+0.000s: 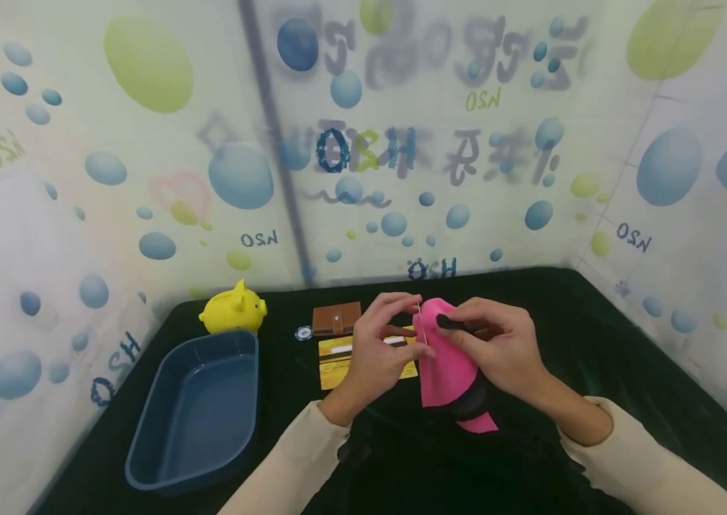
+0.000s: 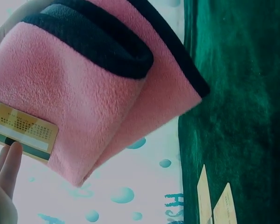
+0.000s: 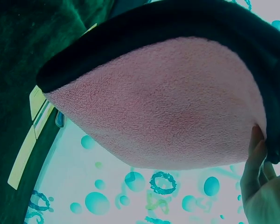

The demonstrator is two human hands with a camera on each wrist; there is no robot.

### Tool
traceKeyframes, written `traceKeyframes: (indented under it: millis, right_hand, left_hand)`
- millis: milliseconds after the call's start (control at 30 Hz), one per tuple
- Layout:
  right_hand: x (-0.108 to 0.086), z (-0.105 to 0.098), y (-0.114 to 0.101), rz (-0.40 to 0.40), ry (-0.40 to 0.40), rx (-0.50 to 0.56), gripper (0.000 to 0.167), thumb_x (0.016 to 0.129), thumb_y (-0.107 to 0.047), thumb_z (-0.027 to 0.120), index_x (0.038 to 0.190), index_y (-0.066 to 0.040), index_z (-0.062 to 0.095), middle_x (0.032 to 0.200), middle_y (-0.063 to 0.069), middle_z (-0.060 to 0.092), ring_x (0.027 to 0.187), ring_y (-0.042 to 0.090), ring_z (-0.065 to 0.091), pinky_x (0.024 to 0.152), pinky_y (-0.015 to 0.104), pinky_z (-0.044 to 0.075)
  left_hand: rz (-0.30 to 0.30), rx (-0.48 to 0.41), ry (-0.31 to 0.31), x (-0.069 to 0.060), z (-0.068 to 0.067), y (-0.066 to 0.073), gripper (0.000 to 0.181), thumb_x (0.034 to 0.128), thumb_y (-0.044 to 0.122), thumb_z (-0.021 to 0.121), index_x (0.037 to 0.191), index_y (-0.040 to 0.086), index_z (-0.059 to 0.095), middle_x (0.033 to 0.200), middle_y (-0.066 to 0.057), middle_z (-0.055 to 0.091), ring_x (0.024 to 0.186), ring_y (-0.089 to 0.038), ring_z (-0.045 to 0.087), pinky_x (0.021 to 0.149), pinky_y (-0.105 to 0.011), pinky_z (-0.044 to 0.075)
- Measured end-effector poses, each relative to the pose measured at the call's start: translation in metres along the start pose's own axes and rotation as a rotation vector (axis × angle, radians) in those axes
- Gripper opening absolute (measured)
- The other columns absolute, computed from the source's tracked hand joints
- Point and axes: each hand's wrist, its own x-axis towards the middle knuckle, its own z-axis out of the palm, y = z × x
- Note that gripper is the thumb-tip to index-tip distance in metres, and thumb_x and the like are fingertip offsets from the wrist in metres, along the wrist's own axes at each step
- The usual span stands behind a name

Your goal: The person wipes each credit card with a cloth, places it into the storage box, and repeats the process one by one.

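Observation:
A pink fleece pouch or cloth with black trim point(image 1: 445, 368) is held up between the two hands. My left hand point(image 1: 377, 352) pinches a thin card point(image 1: 422, 325), edge-on in the head view, beside the cloth's left side. In the left wrist view that card point(image 2: 25, 132), gold with a dark stripe, lies over the pink fleece point(image 2: 79, 88), with fingers point(image 2: 10, 163) at its lower edge. With thumb and fingers my right hand point(image 1: 506, 349) pinches the black trim; the right wrist view shows this hand point(image 3: 266, 186) at the edge of the pink cloth point(image 3: 163, 107).
Yellow cards point(image 1: 334, 375) lie on the dark green cloth behind my left hand, with a brown wallet point(image 1: 336, 320) and a round chip point(image 1: 303, 333) beyond them. At the left stand a blue tray point(image 1: 202, 411) and a yellow piggy bank point(image 1: 232, 312).

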Motion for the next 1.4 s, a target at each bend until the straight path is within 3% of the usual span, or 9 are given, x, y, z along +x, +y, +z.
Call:
traceKeyframes:
  millis: [800,1167,1400]
  right_hand:
    - [-0.003,0.003,0.004,0.021,0.016,0.024,0.024,0.081,0.009,0.076,0.104,0.005,0.072,0.092,0.013,0.073,0.077,0.014,0.072,0.062,0.025,0.059]
    - [-0.002,0.002,0.001,0.084,0.002,-0.054,0.035,0.073,0.022,0.073,0.103,0.003,0.073,0.089,0.010,0.073,0.073,0.013,0.071,0.060,0.026,0.059]
    - [-0.003,0.001,0.001,0.109,0.007,-0.060,0.034,0.074,0.021,0.073,0.103,0.004,0.073,0.089,0.010,0.074,0.074,0.014,0.071,0.060,0.026,0.059]
  left_hand:
    - [0.095,0.018,0.009,-0.001,0.005,0.004,0.058,0.0823,0.034,0.074,0.122,-0.006,0.062,0.114,-0.018,0.058,0.106,-0.031,0.062,0.081,-0.038,0.059]
    - [0.174,0.046,0.031,0.000,0.008,0.006,0.058,0.0819,0.033,0.074,0.122,-0.008,0.062,0.109,-0.018,0.058,0.104,-0.030,0.062,0.081,-0.038,0.059]
    - [0.209,0.041,0.039,0.002,0.011,0.008,0.061,0.0834,0.039,0.072,0.121,-0.008,0.063,0.108,-0.018,0.058,0.102,-0.027,0.062,0.082,-0.038,0.059]
